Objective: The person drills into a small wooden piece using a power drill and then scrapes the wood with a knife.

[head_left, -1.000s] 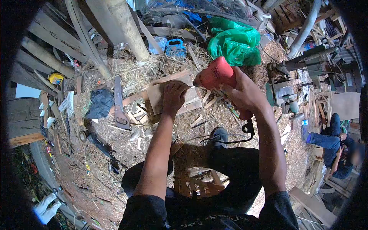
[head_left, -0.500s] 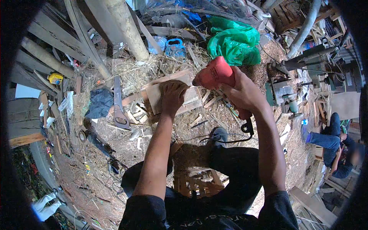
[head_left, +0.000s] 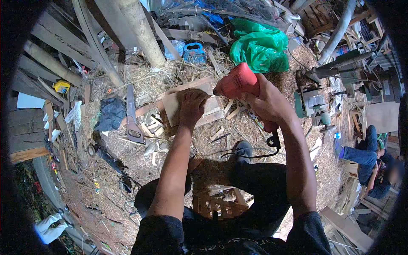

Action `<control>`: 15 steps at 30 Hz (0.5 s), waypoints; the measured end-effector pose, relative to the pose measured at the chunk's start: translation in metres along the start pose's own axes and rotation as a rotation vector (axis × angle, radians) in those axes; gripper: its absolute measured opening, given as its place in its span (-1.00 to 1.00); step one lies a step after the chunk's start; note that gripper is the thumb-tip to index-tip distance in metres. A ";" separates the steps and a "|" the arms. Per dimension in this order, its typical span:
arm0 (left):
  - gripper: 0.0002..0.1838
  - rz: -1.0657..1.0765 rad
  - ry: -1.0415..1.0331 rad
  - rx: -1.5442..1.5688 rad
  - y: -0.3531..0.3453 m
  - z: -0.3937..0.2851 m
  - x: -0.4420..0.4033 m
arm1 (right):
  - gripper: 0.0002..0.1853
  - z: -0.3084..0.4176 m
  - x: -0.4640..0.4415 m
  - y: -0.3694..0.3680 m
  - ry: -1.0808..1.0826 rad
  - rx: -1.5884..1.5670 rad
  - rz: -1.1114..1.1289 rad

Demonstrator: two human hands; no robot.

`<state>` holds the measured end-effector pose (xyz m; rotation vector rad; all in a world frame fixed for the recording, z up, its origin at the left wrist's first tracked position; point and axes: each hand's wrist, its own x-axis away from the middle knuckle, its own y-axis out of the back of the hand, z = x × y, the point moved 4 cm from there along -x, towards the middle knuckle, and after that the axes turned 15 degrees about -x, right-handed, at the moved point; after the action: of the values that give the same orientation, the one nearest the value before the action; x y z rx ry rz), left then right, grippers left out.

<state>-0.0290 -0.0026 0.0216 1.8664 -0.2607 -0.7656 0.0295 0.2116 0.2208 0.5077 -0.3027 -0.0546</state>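
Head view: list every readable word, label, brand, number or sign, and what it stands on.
No word or number reads clearly.
Red power tool: dark lettering, too blurred to read.
Black shirt: pale lettering, illegible.
Black piece at the tool's lower end: white star-like mark, no legible words.
Yellow container: dark marks, too small to read.

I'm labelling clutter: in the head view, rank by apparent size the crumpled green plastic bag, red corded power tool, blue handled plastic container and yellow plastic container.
1. Green bag
2. Red tool (looks nearer the camera, partly hidden)
3. Blue container
4. Yellow container
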 end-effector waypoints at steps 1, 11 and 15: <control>-0.78 -0.002 0.003 -0.003 -0.002 0.001 0.001 | -0.41 0.005 0.002 0.001 -0.038 0.001 0.007; -0.77 0.000 0.003 -0.090 -0.002 0.000 0.001 | -0.42 -0.004 -0.001 -0.001 -0.021 -0.040 0.006; -0.79 -0.036 0.009 -0.034 0.000 0.000 0.001 | -0.42 0.002 0.002 0.000 -0.026 -0.009 -0.005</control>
<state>-0.0283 -0.0028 0.0214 1.8461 -0.2068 -0.7815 0.0307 0.2101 0.2233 0.4988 -0.3266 -0.0673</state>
